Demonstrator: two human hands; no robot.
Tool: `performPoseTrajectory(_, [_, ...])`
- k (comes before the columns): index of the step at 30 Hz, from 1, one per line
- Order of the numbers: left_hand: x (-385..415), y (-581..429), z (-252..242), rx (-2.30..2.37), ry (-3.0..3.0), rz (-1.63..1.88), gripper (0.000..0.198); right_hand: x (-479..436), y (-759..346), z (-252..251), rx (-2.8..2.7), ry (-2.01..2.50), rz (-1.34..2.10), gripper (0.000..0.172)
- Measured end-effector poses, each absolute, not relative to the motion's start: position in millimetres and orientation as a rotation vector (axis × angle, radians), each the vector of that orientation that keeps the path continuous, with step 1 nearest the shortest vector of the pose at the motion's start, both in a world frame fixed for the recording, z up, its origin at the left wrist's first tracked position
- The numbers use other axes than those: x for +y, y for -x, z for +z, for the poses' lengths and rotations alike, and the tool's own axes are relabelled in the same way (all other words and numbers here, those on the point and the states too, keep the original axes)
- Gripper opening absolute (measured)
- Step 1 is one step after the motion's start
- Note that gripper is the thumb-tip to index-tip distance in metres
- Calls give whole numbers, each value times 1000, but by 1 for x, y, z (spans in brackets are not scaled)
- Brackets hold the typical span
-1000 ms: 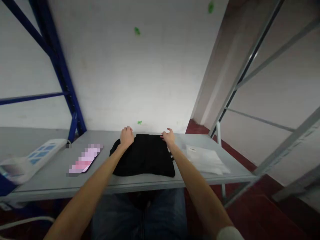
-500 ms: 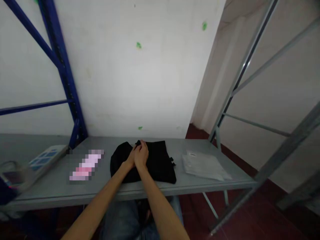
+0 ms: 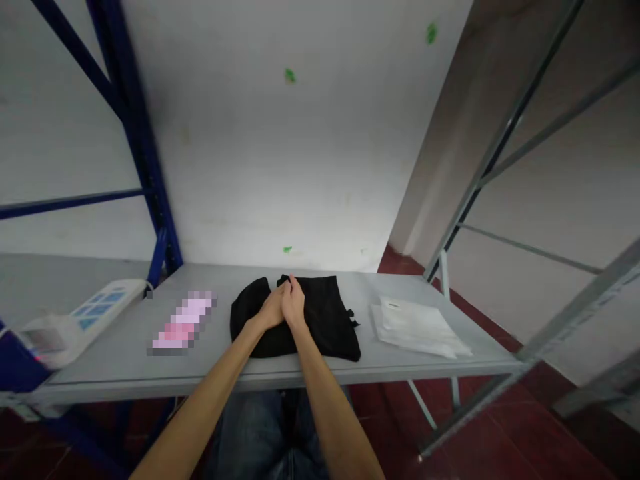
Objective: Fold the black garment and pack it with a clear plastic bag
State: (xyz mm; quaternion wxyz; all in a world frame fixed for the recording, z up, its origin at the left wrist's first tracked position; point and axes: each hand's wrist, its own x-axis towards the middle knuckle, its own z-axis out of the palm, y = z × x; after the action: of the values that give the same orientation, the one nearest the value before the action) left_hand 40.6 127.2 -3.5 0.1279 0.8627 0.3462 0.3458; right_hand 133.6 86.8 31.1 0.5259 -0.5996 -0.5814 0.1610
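A dark, folded piece of black cloth (image 3: 325, 313) lies near the front edge of the grey table; whether it is a garment or a bag I cannot tell. Both wrists rest over it. My left hand (image 3: 271, 308) leans in from the left, its fingers closed and partly covered by the other hand. Pressed against it is my right hand (image 3: 294, 301), with fingers together and pointing away from me. Anything between the two palms is hidden.
Flat, whitish plastic bags (image 3: 415, 327) lie on the table (image 3: 200, 373) to the right. A blurred-out pink item (image 3: 183, 327) and a white power strip (image 3: 105, 310) are on the left. Blue rack posts (image 3: 145, 153) and a grey metal frame (image 3: 470, 193) flank the white wall (image 3: 280, 167).
The camera view has shifted slightly, so everything sits a little farther right and higher. My hands stay together on the black cloth, with a slight shift of the fingers.
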Motion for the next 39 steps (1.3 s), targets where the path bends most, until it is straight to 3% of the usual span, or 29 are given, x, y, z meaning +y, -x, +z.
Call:
performPoseTrajectory(4, [126,-35,-1,1048,-2532,904,57,87,-153,21,-1622,1521,359,57])
performPoseTrajectory(11, [119,-27,9,1301,-2554,652,55,81,-207,12,-1941,1734,107,56])
performPoseTrajectory(25, [136,-34,14,1351,-2542,594,70,100,-276,8,-1941,1800,-187,55])
performPoseTrajectory(32, [138,-34,23,1284,-2583,663,69,91,-273,26,-1826,1539,-308,51])
performPoseTrajectory(39, [86,-40,40,1201,-2782,731,52,25,-271,22,-2039,1492,-209,51])
